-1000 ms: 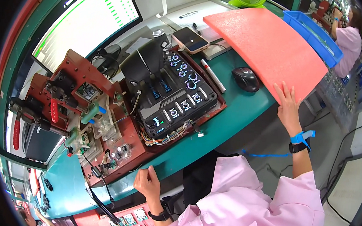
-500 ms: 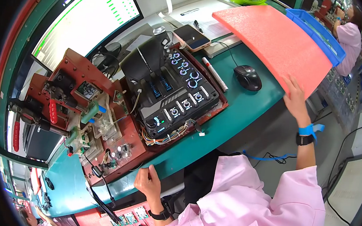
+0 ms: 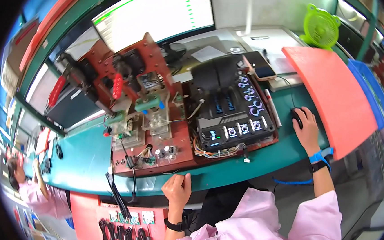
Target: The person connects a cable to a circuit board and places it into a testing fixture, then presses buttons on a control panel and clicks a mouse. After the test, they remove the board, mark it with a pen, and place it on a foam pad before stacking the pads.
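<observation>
My right hand [image 3: 306, 129] rests over a black computer mouse [image 3: 295, 115] on the green worktable, its fingers curved around it and covering most of it. My left hand [image 3: 178, 191] is curled closed at the table's front edge, thumb up, with nothing seen in it. Beyond it stands a black throttle-style controller [image 3: 209, 127] with lit knobs and a bundle of coloured wires along its front. Left of the controller is a red-brown test fixture [image 3: 178, 148] with red-handled toggle clamps [image 3: 117, 85] and small clear blocks.
A monitor [image 3: 164, 16] stands behind the fixture. A phone [image 3: 263, 68] and a marker pen [image 3: 273, 107] lie near the controller. Pink foam [image 3: 331, 95], a blue tray [image 3: 370, 93] and a green fan [image 3: 321, 26] are at right. Below left, cables [image 3: 124, 236] and circuit boards [image 3: 148, 217] lie on pink foam.
My right hand has moved left from the pink foam's edge onto the mouse. My left hand stays closed at the table edge. The whole view has turned and shifted.
</observation>
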Tool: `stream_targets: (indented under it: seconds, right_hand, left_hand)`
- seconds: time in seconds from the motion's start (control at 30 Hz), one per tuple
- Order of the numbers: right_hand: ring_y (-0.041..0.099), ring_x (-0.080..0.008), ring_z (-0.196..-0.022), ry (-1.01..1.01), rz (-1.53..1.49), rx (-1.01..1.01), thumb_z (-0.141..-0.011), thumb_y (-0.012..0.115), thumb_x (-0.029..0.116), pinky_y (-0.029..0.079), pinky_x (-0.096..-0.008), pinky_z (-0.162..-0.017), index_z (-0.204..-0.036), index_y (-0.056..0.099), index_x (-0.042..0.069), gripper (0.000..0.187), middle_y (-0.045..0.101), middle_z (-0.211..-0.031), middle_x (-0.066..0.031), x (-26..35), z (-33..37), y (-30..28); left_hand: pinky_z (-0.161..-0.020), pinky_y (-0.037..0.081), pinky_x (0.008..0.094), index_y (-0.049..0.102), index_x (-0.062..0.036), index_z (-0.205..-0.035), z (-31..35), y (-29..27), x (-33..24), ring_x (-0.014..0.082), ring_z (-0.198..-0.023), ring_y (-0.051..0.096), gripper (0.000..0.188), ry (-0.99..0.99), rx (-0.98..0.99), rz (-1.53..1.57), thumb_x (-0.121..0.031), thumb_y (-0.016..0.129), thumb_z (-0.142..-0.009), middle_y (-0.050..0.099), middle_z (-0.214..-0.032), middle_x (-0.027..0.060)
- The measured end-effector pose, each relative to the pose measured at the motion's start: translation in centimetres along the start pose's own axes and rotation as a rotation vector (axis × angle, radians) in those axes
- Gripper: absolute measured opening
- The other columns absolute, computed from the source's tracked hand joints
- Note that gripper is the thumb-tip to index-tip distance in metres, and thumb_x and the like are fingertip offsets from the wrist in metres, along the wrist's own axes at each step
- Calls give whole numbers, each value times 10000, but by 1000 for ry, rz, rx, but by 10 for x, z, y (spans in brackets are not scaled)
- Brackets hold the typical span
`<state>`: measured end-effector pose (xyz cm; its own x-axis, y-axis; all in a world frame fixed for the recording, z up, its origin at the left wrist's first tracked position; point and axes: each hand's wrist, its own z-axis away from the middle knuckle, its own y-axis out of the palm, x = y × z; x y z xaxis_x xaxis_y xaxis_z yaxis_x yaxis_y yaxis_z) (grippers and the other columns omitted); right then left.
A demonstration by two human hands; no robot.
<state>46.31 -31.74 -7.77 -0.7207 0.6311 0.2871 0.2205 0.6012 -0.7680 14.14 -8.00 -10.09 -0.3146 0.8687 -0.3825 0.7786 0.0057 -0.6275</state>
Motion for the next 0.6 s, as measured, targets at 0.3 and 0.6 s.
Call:
stream_targets:
  seconds: [0.3,0.6]
  right_hand:
    - [497,-308,-958,-42,3,-92,-747,580,121,439,-378,-785,-1047,567,102,301,511,-1129,-120,-9,-4,7]
    - [514,-298,-951,7,6,-112,-729,574,89,439,-368,-802,-1028,579,93,299,533,-1109,-107,-10,-1,4]
  left_hand:
    - [-400,300,341,402,-32,-560,-5,1,-2,274,-427,417,274,-10,12,44,-43,630,-712,406,-496,97]
    - [-399,297,342,396,-28,-559,-6,2,-5,276,-423,412,277,-18,2,49,-41,625,-717,401,-492,96]
